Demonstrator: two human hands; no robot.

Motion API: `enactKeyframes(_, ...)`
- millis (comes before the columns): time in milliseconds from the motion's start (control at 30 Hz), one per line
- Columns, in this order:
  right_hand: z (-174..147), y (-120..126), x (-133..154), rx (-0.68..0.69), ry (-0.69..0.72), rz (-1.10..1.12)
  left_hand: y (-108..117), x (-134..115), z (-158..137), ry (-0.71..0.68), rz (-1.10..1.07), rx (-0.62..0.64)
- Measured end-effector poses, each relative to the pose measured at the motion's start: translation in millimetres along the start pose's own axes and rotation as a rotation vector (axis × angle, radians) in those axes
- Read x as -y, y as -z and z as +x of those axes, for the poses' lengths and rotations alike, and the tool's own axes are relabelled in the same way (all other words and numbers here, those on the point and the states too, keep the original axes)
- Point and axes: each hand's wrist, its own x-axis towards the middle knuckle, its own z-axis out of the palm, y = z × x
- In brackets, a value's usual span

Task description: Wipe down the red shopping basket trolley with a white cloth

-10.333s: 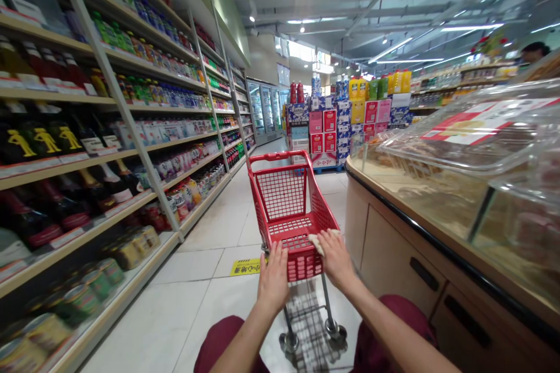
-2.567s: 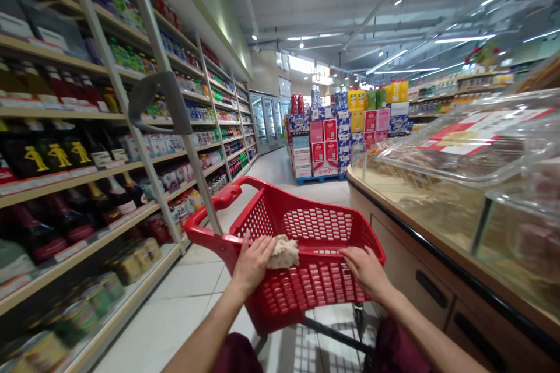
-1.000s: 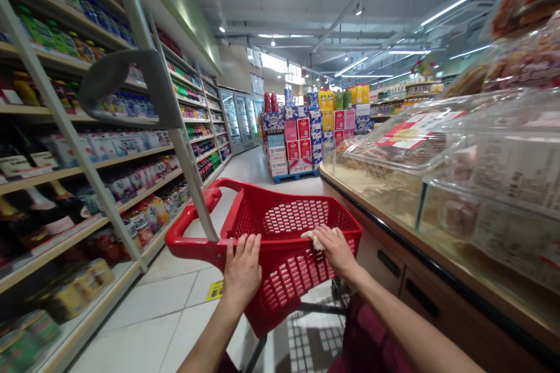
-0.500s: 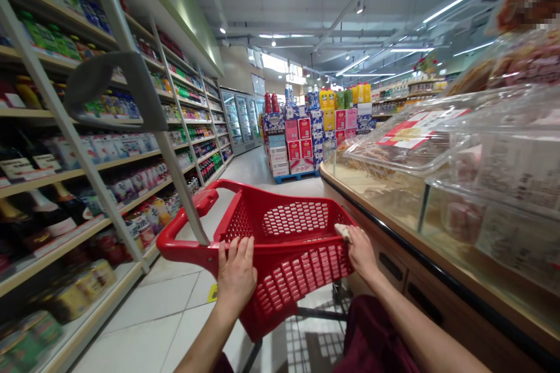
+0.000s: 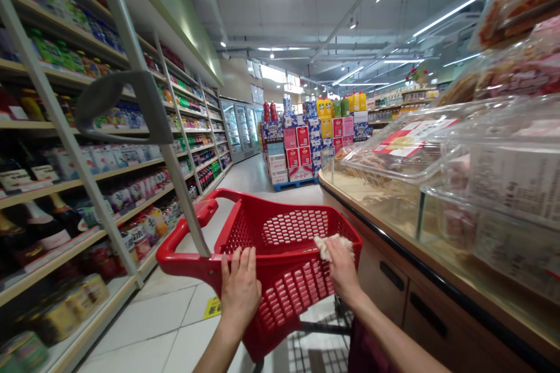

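Note:
A red plastic shopping cart [image 5: 286, 282] with perforated walls stands right in front of me, and nothing shows in its basket. My left hand [image 5: 240, 288] grips the near rim beside the grey metal pole [image 5: 188, 198], fingers hooked over the edge. Further right along that same rim, my right hand [image 5: 343, 268] presses a crumpled off-white cloth [image 5: 322, 246] against the top edge. The fingers are bent over the cloth and hide part of it. A grey looped handle [image 5: 151, 108] sits on the pole above the cart.
Shelves of bottles and cans [image 5: 126, 192] run along the left. A display counter [image 5: 376, 233] with clear food boxes [image 5: 394, 145] borders the right side. Ahead stands a pallet stack of drink cartons [image 5: 297, 154], with glass-door fridges [image 5: 238, 122] behind. A yellow floor sticker [image 5: 213, 307] lies on the tiles.
My right hand has slid the cloth leftward along the near rim, away from the far right corner. My left hand keeps its hold on the rim. The view has shifted slightly.

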Motion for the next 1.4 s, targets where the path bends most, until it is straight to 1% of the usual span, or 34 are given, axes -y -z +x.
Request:
enactKeyframes(33,-0.2,-2.8,12.5,0.021,0.060,0.022,-1.1,0.1,-0.3,-0.002,-0.010,0.001)
enactKeyframes(100,-0.8,-4.3,34.6,0.063,0.139,0.047,-2.6,1.1,-0.8,-0.017,-0.032,0.006)
enactKeyframes(167,-2.0,1.6,43.4,0.097,0.172,0.036,-3.3,1.8,-1.4,-0.018,-0.044,0.010)
enactKeyframes(267,-3.0,16.0,35.0,0.104,0.186,0.002,-3.9,-0.2,-1.7,0.003,-0.052,0.016)
enactKeyframes(333,-0.1,21.3,28.7,0.080,0.149,-0.001,-4.1,-2.7,-1.5,0.004,-0.057,0.017)
enactKeyframes(500,18.6,13.9,31.6,0.050,0.007,0.112,-2.8,-4.9,-1.5,-0.008,-0.051,0.009)
enactKeyframes(600,23.9,14.1,22.1,0.047,-0.035,0.160,-2.6,-3.1,-2.1,-0.030,-0.062,0.021)
enactKeyframes(700,21.0,21.7,7.3,0.019,-0.020,0.070,-3.2,-3.4,-2.1,-0.025,-0.060,0.012)
enactKeyframes(800,16.8,25.8,8.6,0.027,0.028,-0.048,-2.3,-5.9,-1.2,-0.013,-0.057,0.005)
enactKeyframes(900,15.6,23.7,17.7,0.150,0.140,-0.038,0.7,-6.8,-0.3,-0.007,-0.053,0.020)
enactKeyframes(967,17.1,24.1,12.5,0.235,0.160,-0.017,2.8,-5.9,-0.4,-0.011,-0.051,0.037)
enactKeyframes(1033,19.9,28.6,-5.0,0.252,0.093,-0.016,4.0,-5.3,-0.6,-0.021,-0.052,0.044)
enactKeyframes(1100,22.9,34.8,-24.7,0.207,0.001,-0.010,4.2,-6.6,-0.4,-0.025,-0.056,0.031)
enactKeyframes(1167,24.7,38.1,-32.1,0.153,-0.053,-0.005,3.6,-9.8,0.5,-0.019,-0.049,0.010)
enactKeyframes(1233,25.1,34.7,-21.4,0.135,-0.042,-0.002,1.9,-12.0,1.8,-0.004,-0.033,-0.008)
enactKeyframes(1300,26.3,26.3,-0.8,0.156,0.020,0.012,-1.7,-9.7,2.2,-0.010,-0.013,-0.021)
enactKeyframes(1367,30.1,20.1,15.3,0.194,0.097,0.034,-7.0,-1.5,0.9,-0.053,-0.006,-0.038)
enactKeyframes(1400,32.8,20.2,18.7,0.224,0.122,0.044,-10.1,4.0,-0.3,-0.084,-0.014,-0.053)
